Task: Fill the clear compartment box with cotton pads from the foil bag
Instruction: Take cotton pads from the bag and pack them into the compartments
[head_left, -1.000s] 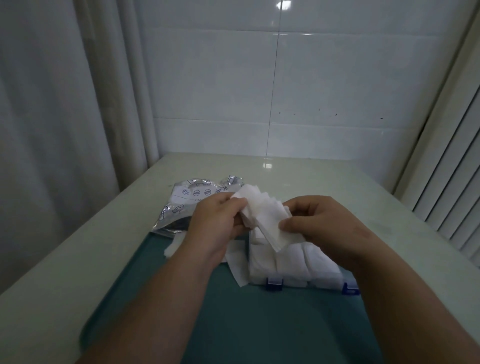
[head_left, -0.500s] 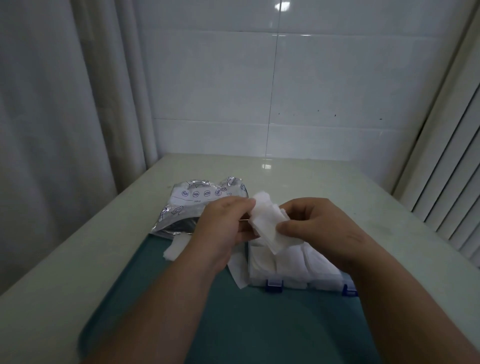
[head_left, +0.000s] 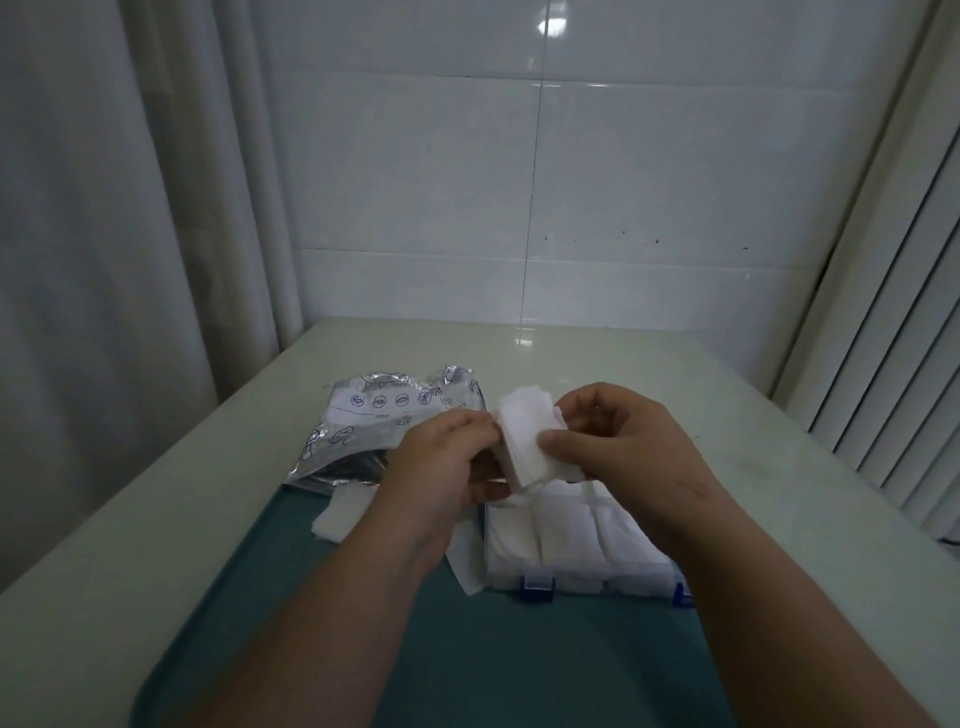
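Observation:
A stack of white cotton pads (head_left: 524, 441) is held in the air between my left hand (head_left: 447, 462) and my right hand (head_left: 618, 441), both pinching it from the sides. Below them lies the clear compartment box (head_left: 566, 545) with blue clasps, its compartments packed with white pads. The crumpled foil bag (head_left: 384, 426) lies to the left behind my left hand. Loose pads (head_left: 340, 514) rest near the bag's mouth, and one flat pad (head_left: 467, 561) lies against the box's left side.
Everything rests on a teal mat (head_left: 467, 649) on a pale tabletop (head_left: 753, 493). A tiled wall stands behind, a curtain (head_left: 104, 260) hangs on the left, and vertical blinds (head_left: 893, 338) hang on the right.
The fanned-out pads have been squared into a tighter stack between both hands, which stay above the box at about the same place.

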